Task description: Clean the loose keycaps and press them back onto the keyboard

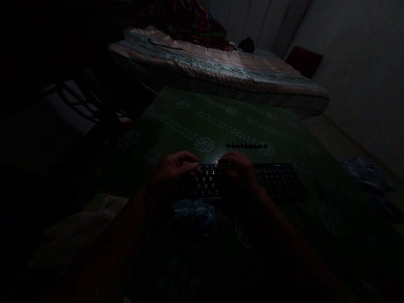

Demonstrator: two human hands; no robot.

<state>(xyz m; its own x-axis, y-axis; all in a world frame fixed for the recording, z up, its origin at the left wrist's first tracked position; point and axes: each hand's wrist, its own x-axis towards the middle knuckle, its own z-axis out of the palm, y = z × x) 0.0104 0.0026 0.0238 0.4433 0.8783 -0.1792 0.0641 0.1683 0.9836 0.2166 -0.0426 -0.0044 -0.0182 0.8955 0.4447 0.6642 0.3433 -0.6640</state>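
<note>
The scene is very dark. A black keyboard (pixel 277 179) lies on a green table cover (pixel 221 122) printed with globe emblems. My left hand (pixel 175 168) rests over the keyboard's left end with its fingers curled and pinched together near the top row of keys. My right hand (pixel 238 170) sits beside it over the middle keys, fingers bent down and closed on something I cannot make out. A short black strip of small pieces (pixel 248 145) lies on the cover just beyond the keyboard.
A crumpled blue cloth (pixel 195 210) lies in front of the keyboard. Behind the table stands a bed (pixel 221 67) with a pale quilt, a red pillow (pixel 303 59) and colourful fabric (pixel 192 21). A chair frame (pixel 82 105) is at the left.
</note>
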